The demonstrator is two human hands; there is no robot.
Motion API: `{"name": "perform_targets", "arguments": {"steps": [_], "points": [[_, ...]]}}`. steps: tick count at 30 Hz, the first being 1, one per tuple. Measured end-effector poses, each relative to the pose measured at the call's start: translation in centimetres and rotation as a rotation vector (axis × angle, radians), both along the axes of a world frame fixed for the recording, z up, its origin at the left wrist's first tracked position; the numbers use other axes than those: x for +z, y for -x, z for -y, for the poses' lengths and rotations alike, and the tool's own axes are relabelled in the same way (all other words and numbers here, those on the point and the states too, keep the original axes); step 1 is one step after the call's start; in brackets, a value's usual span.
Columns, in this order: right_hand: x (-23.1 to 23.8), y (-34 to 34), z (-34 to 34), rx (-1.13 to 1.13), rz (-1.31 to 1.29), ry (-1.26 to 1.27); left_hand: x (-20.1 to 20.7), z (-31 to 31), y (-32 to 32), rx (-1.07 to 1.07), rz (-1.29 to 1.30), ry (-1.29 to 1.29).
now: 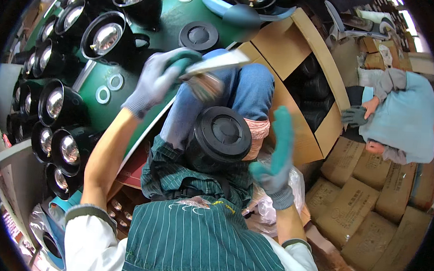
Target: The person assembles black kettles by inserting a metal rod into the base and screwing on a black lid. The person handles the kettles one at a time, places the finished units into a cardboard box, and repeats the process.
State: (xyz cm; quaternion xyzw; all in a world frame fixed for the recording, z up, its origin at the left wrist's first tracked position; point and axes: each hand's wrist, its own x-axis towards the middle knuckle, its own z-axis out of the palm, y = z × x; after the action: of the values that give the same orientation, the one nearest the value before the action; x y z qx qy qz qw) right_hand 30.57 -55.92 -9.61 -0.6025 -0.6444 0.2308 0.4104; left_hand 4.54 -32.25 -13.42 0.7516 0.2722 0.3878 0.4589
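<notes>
Both my hands wear grey knit gloves with green palms. Over the edge of the green table, my left hand (163, 76) is closed on a flat, pale thing (221, 62) with a brownish, streaky lower part; motion blurs it, and I cannot make out its kind. My right hand (277, 160) is held up, fingers stretched and thumb apart, with nothing in it. A black round pot-like housing (222, 136) rests on my lap between the hands, its ridged flat end facing up. Neither hand touches it.
The green table (125, 111) bears several black housings with shiny inner domes (106, 39), pale rings (115, 82) and a black round lid (198, 35). An open carton (310, 135) holds black parts. A co-worker (399, 115) sits beyond stacked cartons (350, 206).
</notes>
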Motion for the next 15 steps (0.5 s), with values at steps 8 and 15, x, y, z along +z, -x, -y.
{"name": "perform_targets", "arguments": {"steps": [8, 15], "points": [[-2.1, 3.1, -1.2, 0.219, 0.194, 0.015, -8.5, 4.6, 10.6, 0.634, -0.791, -0.027], [4.0, -0.2, -2.5, 0.039, -0.101, -0.151, -6.0, 5.8, 12.0, 0.629, -0.903, -0.396]]}}
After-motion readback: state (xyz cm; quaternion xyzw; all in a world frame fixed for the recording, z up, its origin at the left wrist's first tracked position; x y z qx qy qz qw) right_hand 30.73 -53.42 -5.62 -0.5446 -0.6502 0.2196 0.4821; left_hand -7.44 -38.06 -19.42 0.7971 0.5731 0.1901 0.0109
